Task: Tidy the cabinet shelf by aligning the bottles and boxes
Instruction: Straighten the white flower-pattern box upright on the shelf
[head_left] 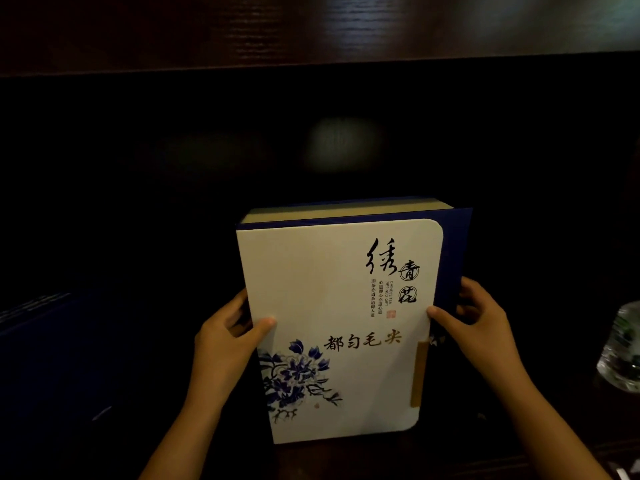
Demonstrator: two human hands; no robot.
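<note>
Both hands, left [228,337] and right [474,323], clasp the white-and-blue box [339,327] by its side edges, thumbs on its face, upright in the dark wooden cabinet [242,32], a clear bottle [621,348] at far right.

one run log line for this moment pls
hands: left hand and right hand grip tea box by its sides | box: upright on dark shelf | right edge: clear bottle
</note>
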